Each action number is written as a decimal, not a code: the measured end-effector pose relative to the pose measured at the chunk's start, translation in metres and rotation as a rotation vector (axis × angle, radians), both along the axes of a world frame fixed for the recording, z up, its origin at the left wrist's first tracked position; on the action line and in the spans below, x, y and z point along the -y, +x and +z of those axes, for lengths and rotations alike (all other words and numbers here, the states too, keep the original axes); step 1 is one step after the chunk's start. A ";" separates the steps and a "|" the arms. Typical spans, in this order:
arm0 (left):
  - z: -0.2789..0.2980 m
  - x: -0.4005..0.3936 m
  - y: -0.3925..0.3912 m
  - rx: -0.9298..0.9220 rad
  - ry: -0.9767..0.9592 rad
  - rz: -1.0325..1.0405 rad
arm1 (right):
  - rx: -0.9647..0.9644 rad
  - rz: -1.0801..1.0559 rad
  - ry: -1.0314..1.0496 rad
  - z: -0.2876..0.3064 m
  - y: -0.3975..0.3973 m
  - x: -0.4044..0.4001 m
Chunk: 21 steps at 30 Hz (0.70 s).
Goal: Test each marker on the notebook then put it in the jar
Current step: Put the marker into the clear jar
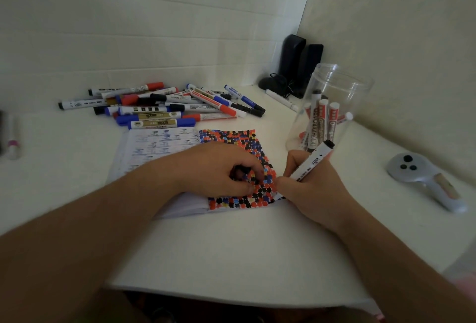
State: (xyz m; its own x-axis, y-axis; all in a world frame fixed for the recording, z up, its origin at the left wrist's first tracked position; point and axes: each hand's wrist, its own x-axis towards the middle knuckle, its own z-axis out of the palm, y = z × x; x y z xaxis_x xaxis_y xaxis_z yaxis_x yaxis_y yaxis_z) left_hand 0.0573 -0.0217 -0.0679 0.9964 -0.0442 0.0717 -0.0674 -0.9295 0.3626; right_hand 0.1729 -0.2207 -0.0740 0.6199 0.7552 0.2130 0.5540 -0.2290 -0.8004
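Right hand (309, 186) grips marker (313, 163) tip-down-left on notebook (231, 139); left hand (219, 170) pinches cap (243, 169).

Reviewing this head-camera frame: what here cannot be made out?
- Marker tip: hidden behind the right hand.
- What the left hand holds: dark, possibly a cap; fingers cover it.
- Object at the left edge: blurred, partly cut off.
- Jar marker count: they overlap.

Clear glossy plastic jar (334, 96), smooth plastic markers (159, 109), matt paper notebook (159, 145), smooth white table (231, 253).
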 end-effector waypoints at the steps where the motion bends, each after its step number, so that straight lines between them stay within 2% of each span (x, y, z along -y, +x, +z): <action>1: 0.000 0.000 0.000 -0.002 0.002 0.000 | -0.015 0.002 0.012 0.000 0.001 0.000; 4: 0.000 0.000 0.000 0.002 -0.002 -0.003 | -0.045 0.013 0.024 0.000 0.003 0.001; 13: -0.001 0.000 0.000 0.003 0.000 -0.005 | 0.022 0.015 0.005 -0.003 0.001 0.000; 21: -0.001 0.000 -0.001 0.001 -0.008 -0.001 | -0.028 0.014 0.027 -0.001 0.001 0.001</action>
State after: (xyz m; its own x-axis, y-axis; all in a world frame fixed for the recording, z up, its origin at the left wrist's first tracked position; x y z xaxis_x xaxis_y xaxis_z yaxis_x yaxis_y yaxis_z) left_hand 0.0564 -0.0216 -0.0685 0.9964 -0.0443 0.0729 -0.0683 -0.9266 0.3698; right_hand 0.1742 -0.2213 -0.0747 0.6149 0.7583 0.2166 0.5346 -0.1989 -0.8214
